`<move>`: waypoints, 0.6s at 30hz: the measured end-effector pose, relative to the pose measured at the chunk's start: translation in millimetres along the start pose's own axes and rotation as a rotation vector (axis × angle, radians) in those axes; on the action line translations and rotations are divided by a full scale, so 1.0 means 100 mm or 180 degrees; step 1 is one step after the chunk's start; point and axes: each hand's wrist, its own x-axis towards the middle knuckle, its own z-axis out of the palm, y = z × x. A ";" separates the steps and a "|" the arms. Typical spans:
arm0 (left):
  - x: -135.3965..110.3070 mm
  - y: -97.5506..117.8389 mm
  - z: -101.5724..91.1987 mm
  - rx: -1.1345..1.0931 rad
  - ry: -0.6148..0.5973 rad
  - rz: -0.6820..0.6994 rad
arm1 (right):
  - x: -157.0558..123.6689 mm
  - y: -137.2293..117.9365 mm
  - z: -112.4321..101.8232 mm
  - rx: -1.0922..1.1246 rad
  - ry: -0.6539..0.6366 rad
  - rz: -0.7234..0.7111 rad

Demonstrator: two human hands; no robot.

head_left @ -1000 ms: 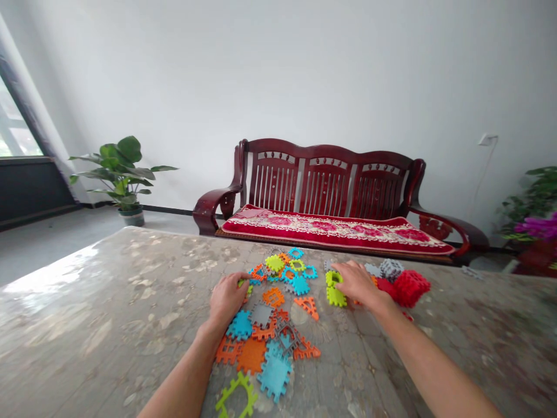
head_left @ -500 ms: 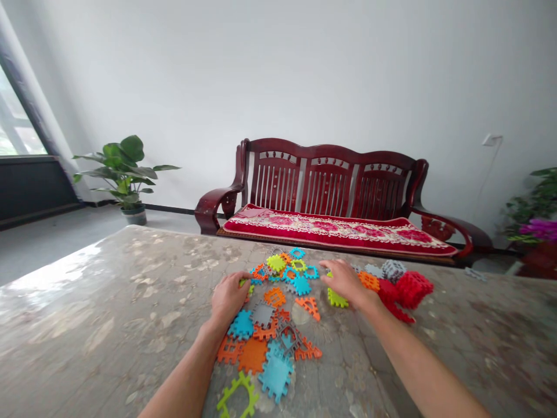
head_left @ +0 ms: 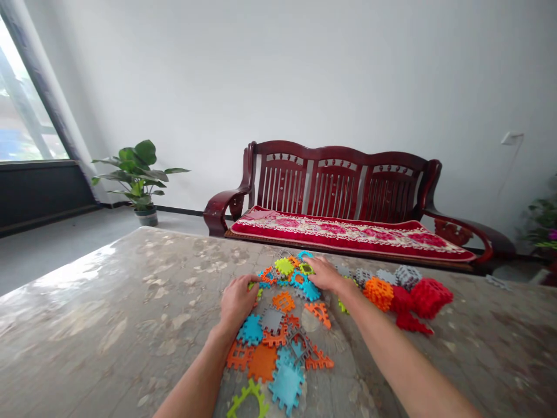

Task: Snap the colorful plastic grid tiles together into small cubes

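Note:
Interlocking plastic puzzle tiles in blue, orange, green and grey lie in a loose pile before me. At the pile's left edge my left hand point(head_left: 238, 297) rests low, its fingers bent around a lime-green tile point(head_left: 259, 292), partly hidden. My right hand point(head_left: 325, 275) reaches over the far right of the pile with fingers stretched out. Under and beside its fingertips are a green frame tile point(head_left: 307, 269) and a blue tile point(head_left: 310, 289). Nearer to me lie a grey tile point(head_left: 272, 320), an orange tile point(head_left: 262, 363) and a large blue tile point(head_left: 287, 383).
Right of my right forearm stand an orange cube point(head_left: 378, 294), a red block point(head_left: 431, 298) and a grey cube point(head_left: 408, 277) built from such tiles. Beyond the patterned table point(head_left: 174, 278) is a wooden bench point(head_left: 335, 174). A potted plant point(head_left: 143, 174) stands at the left.
My right hand has moved left, from beside a green tile at the right onto the far part of the pile. My left hand has stayed in place. The view has shifted slightly.

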 end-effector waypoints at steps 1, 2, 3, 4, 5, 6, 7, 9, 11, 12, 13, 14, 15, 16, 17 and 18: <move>0.00 0.00 0.00 -0.0012 0.0001 0.0014 | 0.02 0.01 0.01 -0.0001 -0.0033 -0.0007; 0.00 0.00 0.00 -0.0018 0.0004 0.0029 | 0.03 0.01 0.02 -0.0002 -0.0052 -0.0011; 0.00 0.00 0.01 -0.0020 0.0009 0.0042 | 0.04 0.02 0.03 -0.0002 -0.0055 -0.0013; 0.01 0.00 0.01 -0.0016 0.0012 0.0054 | 0.04 0.02 0.03 -0.0003 -0.0048 -0.0015; 0.01 -0.01 0.01 -0.0009 0.0014 0.0059 | 0.05 0.02 0.04 -0.0004 -0.0033 -0.0018; 0.01 -0.01 0.01 -0.0004 0.0011 0.0062 | 0.05 0.03 0.04 -0.0006 -0.0018 -0.0017; 0.02 -0.01 0.01 -0.0002 0.0011 0.0062 | 0.05 0.03 0.05 -0.0009 -0.0002 -0.0011; 0.02 -0.01 0.02 -0.0003 0.0009 0.0057 | 0.04 0.02 0.04 -0.0016 0.0037 0.0015; 0.01 -0.01 0.01 -0.0006 0.0010 0.0054 | 0.03 0.01 0.02 -0.0022 0.0078 0.0043; 0.01 -0.01 0.01 -0.0010 0.0004 0.0057 | 0.02 0.00 0.00 -0.0024 0.0097 0.0048; 0.01 -0.01 0.01 -0.0015 -0.0004 0.0059 | 0.00 0.00 -0.03 -0.0024 0.0117 0.0051; 0.01 0.00 0.00 -0.0017 -0.0010 0.0058 | -0.02 0.00 -0.07 -0.0024 0.0143 0.0057; 0.01 0.00 0.00 -0.0019 -0.0014 0.0057 | -0.04 0.02 -0.11 -0.0026 0.0170 0.0071; 0.01 -0.01 0.00 -0.0016 -0.0015 0.0053 | -0.07 0.04 -0.17 -0.0030 0.0197 0.0095; 0.01 -0.01 0.00 -0.0009 -0.0011 0.0043 | -0.10 0.08 -0.22 -0.0039 0.0218 0.0130; 0.01 -0.01 0.00 0.0002 -0.0011 0.0034 | -0.15 0.12 -0.29 -0.0054 0.0227 0.0173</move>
